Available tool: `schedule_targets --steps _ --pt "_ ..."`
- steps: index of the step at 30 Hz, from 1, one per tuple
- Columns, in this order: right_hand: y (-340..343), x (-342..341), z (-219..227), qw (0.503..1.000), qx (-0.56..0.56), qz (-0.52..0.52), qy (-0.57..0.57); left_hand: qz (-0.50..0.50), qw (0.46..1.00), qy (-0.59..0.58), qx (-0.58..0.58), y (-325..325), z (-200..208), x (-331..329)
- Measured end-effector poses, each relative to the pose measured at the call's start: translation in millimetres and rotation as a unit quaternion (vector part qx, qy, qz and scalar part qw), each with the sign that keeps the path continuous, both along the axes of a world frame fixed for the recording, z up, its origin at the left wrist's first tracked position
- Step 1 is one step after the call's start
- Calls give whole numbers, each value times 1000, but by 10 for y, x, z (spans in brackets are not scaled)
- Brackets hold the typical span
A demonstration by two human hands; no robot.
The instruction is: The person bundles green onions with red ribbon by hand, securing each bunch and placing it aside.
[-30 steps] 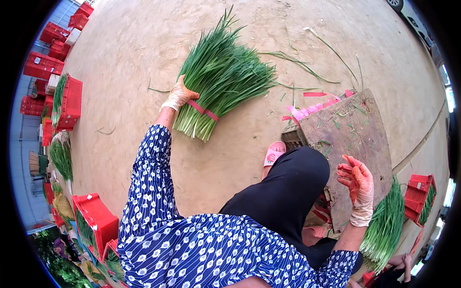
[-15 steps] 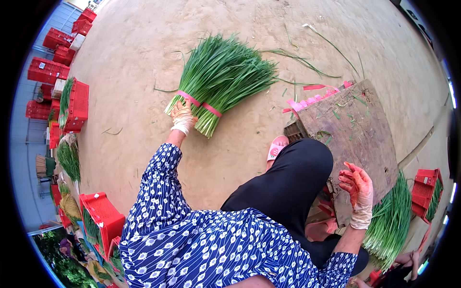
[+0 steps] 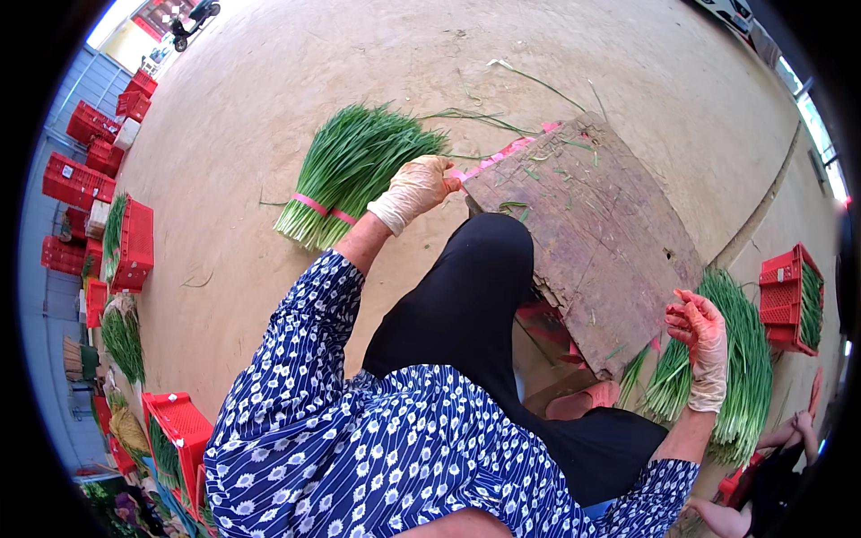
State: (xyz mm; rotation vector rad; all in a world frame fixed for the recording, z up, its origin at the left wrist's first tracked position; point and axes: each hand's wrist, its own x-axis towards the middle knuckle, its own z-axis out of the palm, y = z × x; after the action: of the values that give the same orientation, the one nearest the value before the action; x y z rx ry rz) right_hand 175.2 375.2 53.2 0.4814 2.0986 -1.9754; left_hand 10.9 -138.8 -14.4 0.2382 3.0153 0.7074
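My left hand point(image 3: 414, 194), in a stained whitish glove, reaches the near-left corner of a worn wooden board point(image 3: 619, 242). Its fingers are pinched together at the end of the pink strips point(image 3: 502, 154) that lie along the board's far edge. Two bundles of long green chives point(image 3: 359, 152), each bound by a pink band point(image 3: 310, 203), lie on the ground just beyond that hand. My right hand point(image 3: 704, 341), gloved and reddish at the fingers, is raised off the board's right corner with fingers loosely bent and apart, nothing visible in it. Loose chives point(image 3: 731, 368) are heaped behind it.
Red crates point(image 3: 789, 300) stand at the right and, in a row, along the left wall; another crate point(image 3: 182, 430) is at the lower left. Cut leaf scraps lie on the board. Another person's arm point(image 3: 789, 435) shows at the lower right. A scooter point(image 3: 193, 22) is far off.
My left hand has let go of the banded chives and moved right to the pink strips. My right hand has shifted right toward the loose chives. The view has turned rightward.
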Motion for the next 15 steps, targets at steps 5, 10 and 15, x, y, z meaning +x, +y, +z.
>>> schedule_targets --steps 5,10,15 --pt "522 605 5 993 8 -118 25 -225 970 88 12 1281 630 -36" --pt "1210 1508 -841 962 -43 -269 27 -457 887 -20 -60 2163 111 280" --pt "1115 2484 -2355 921 -7 -358 -156 -458 818 -108 -330 2266 -22 666"
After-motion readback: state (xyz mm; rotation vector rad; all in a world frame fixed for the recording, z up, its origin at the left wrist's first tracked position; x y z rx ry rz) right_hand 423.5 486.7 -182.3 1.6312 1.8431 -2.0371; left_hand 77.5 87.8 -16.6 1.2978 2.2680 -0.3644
